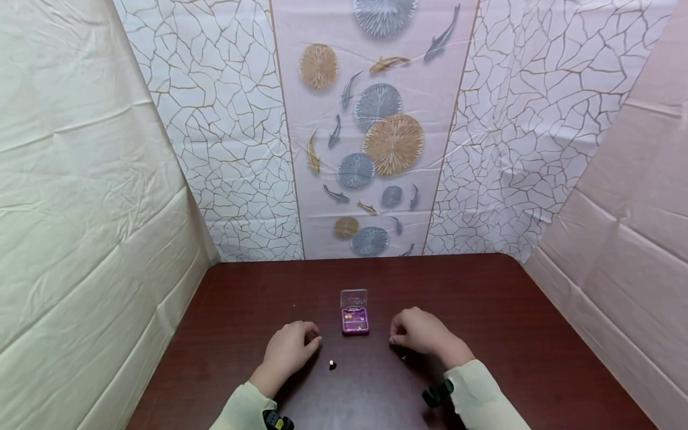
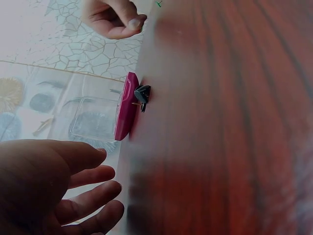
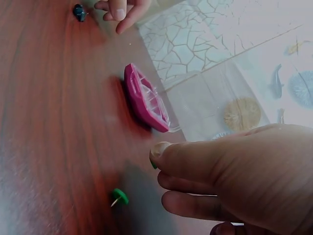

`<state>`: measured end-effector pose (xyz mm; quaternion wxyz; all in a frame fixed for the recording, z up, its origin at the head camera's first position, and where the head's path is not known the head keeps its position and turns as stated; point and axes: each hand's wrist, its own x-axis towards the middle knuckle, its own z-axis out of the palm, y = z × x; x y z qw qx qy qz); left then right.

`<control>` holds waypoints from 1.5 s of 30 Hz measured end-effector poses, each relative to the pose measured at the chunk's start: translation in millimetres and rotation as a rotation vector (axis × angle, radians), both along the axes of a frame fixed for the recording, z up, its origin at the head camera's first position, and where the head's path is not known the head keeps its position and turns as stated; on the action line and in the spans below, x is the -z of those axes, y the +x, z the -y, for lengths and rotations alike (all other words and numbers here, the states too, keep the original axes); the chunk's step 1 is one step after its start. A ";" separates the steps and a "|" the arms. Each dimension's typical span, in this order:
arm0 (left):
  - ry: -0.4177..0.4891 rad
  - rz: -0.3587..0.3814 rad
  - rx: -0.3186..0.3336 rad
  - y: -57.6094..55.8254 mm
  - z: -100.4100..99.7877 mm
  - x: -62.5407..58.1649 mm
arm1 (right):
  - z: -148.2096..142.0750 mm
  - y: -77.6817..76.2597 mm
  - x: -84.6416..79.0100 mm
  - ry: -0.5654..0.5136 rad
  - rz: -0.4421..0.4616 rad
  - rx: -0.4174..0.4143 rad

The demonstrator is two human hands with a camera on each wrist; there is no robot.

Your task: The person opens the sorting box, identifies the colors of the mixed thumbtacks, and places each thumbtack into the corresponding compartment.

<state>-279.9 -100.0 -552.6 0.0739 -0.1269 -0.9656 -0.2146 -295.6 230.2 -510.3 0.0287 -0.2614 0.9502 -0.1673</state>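
A small magenta case (image 1: 355, 332) stands on the table with its clear lid (image 1: 353, 297) raised; tiny yellow, purple and green pieces lie in its compartments. My right hand (image 1: 421, 330) is to the right of it, pinching a small green stud (image 3: 154, 165) mostly hidden behind the thumb. Below that hand, another green stud (image 3: 120, 196) with a thin metal pin lies on the table. My left hand (image 1: 290, 346), at the case's left, holds nothing, its fingers loosely bent. Between the hands, nearer me, sits a black stud (image 2: 142, 93) with a gold pin.
The dark red-brown table (image 1: 258, 286) ends at a patterned cloth backdrop (image 1: 242, 119). Pale cloth walls (image 1: 80, 209) rise on both sides. A black strap (image 1: 438, 393) circles the right wrist over the sleeve.
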 end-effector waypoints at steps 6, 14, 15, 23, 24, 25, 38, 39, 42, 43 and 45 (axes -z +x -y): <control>-0.005 0.012 -0.005 -0.3 -0.8 -0.3 | 10.0 -7.7 -2.3 -0.036 -0.008 0.015; 0.003 0.025 -0.004 0.1 -1.5 1.1 | 28.3 -17.6 -1.1 -0.112 -0.025 0.002; 0.005 0.023 -0.004 -0.1 -1.8 1.0 | 30.6 -19.1 -1.0 -0.118 -0.033 0.008; -0.004 0.009 -0.003 0.7 -1.8 0.9 | 47.2 -27.2 -0.5 -0.145 -0.050 0.051; -0.004 0.010 -0.004 1.0 -1.7 1.0 | 48.7 -27.9 0.0 -0.140 -0.045 0.053; -0.003 0.009 -0.003 1.1 -1.7 1.0 | 50.0 -28.4 0.5 -0.138 -0.041 0.050; -0.008 0.023 -0.006 1.3 -0.1 -1.7 | 60.7 -34.8 5.7 -0.104 -0.060 0.041; -0.008 0.023 -0.005 1.4 0.2 -1.9 | 61.4 -35.1 6.4 -0.099 -0.063 0.045; -0.008 0.025 -0.006 1.7 0.6 -2.5 | 63.6 -35.2 7.7 -0.100 -0.066 0.046; -0.007 0.024 -0.006 1.8 0.9 -2.8 | 64.2 -35.2 7.9 -0.101 -0.064 0.048; -0.002 0.017 -0.001 2.2 1.8 -3.3 | 64.9 -35.0 8.2 -0.103 -0.060 0.055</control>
